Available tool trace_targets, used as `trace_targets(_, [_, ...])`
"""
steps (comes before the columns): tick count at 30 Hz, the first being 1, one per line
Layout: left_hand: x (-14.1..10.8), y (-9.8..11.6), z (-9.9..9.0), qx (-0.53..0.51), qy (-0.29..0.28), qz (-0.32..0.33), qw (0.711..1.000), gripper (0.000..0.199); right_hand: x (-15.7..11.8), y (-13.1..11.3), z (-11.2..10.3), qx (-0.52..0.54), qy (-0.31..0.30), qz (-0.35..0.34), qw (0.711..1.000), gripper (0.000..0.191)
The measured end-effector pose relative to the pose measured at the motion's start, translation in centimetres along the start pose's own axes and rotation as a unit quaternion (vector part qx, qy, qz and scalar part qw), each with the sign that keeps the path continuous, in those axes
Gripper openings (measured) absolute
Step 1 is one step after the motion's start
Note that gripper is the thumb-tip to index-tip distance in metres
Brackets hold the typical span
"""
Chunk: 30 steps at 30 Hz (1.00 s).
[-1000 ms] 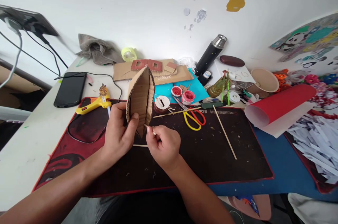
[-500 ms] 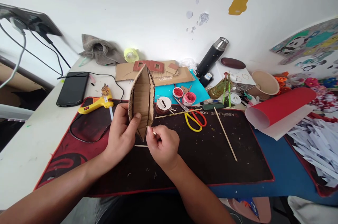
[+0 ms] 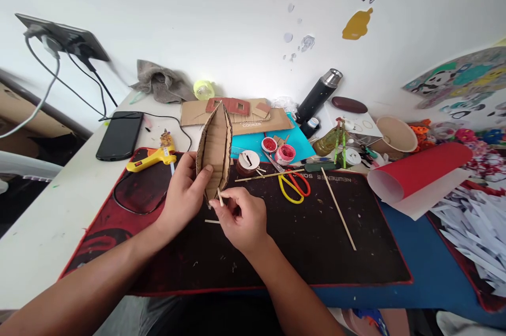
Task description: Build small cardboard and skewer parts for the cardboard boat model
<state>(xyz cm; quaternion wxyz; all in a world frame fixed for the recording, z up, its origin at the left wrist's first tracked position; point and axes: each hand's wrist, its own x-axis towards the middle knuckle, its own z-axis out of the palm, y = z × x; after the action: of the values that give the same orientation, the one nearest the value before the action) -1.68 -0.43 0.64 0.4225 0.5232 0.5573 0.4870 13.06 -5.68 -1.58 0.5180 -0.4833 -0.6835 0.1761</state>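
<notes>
A boat-shaped cardboard piece [image 3: 215,141] with raised corrugated sides stands tilted upright in my left hand [image 3: 185,191]. The thumb of that hand presses on its inner floor while the fingers go behind its left side. My right hand [image 3: 243,214] is closed, pinching a short wooden stick [image 3: 220,197] between thumb and index finger at the lower end of the cardboard boat. Whether the stick touches the cardboard I cannot tell. Just below, a pale stick [image 3: 212,221] lies on the dark mat [image 3: 296,251], partly hidden by my right hand.
Left lie a yellow glue gun [image 3: 154,159] and a black phone [image 3: 119,135]. Scissors [image 3: 292,188], paint pots [image 3: 284,154] and a long stick [image 3: 339,209] lie to the right. Behind stand cardboard sheets [image 3: 276,120] and a black flask [image 3: 318,96]; a red paper roll [image 3: 427,170] is far right.
The view has shifted slightly. My right hand has turned, so the short stick now shows more clearly between thumb and index finger. My left hand keeps its hold on the cardboard boat.
</notes>
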Motion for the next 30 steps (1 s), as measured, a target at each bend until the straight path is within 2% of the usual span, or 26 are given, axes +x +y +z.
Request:
trace_targets(4, [0.3, 0.3, -0.1, -0.023, -0.014, -0.022, 0.999, 0.024, 0.1, -0.1, -0.3, 0.025, -0.006, 0.016, 1.000, 0.020])
trace_targets(11, [0.7, 0.0, -0.1, -0.046, -0.047, -0.063, 0.996, 0.028, 0.5, -0.1, -0.5, 0.021, 0.005, -0.029, 0.999, 0.014])
trace_targets(16, [0.8, 0.0, -0.1, -0.058, -0.052, -0.059, 0.995, 0.029, 0.6, -0.1, -0.4, 0.023, 0.000, -0.018, 1.000, 0.015])
trace_targets(20, [1.4, 0.1, -0.3, -0.094, -0.067, -0.087, 0.990, 0.034, 0.4, -0.1, -0.7, 0.028, -0.018, 0.018, 0.999, 0.019])
trace_targets(23, [2.6, 0.2, -1.2, -0.132, -0.094, -0.129, 0.978, 0.041, 0.0, -0.1, -1.6, 0.019, -0.046, 0.050, 0.998, 0.018])
trace_targets(27, [4.3, 0.5, -3.1, -0.135, -0.140, -0.185, 0.963, 0.043, -0.5, 0.3, -3.1, -0.008, -0.139, 0.074, 0.987, 0.015])
trace_targets(30, [4.8, 0.7, -4.5, -0.146, -0.171, -0.214, 0.951, 0.040, -0.4, 0.9, -4.0, 0.054, -0.164, 0.151, 0.973, 0.019])
